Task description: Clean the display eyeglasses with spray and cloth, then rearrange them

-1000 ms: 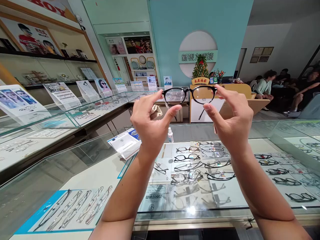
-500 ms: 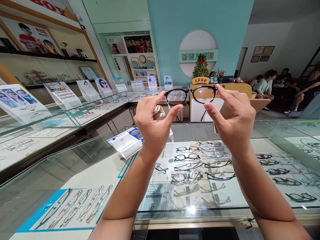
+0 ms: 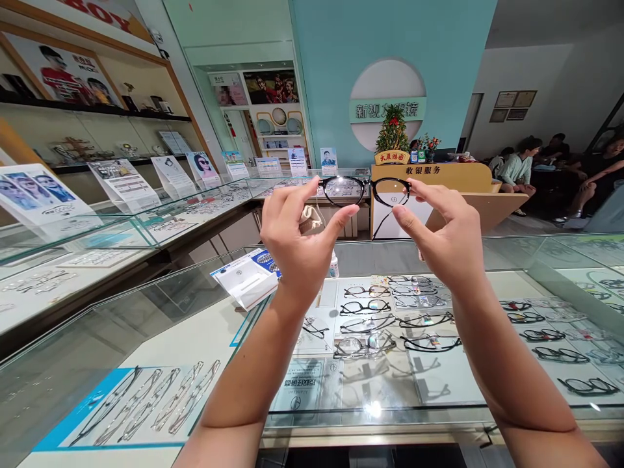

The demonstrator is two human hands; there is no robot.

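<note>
A pair of black-framed glasses [image 3: 368,184] is held up in the air, above the glass display case [image 3: 390,416]. My left hand [image 3: 297,234] grips its left end between thumb and fingers. At the other end, the fingertips of my right hand [image 3: 446,231] pinch the frame near the hinge. One thin dark temple hangs below the right lens. Something beige and crumpled [image 3: 311,220] shows behind my left thumb. Under the glass lie rows of eyeglass frames [image 3: 365,307].
A folded white card [image 3: 248,286] and a small white bottle [image 3: 333,265] stand near the case's far edge. More glass cases with standing cards [image 3: 121,185] run along the left. Behind is a wooden counter [image 3: 439,179]; seated people [image 3: 520,170] are at the far right.
My right hand has moved left and slightly down. The right side of the glasses has swung with it, so the frame looks narrower. My left hand has barely moved.
</note>
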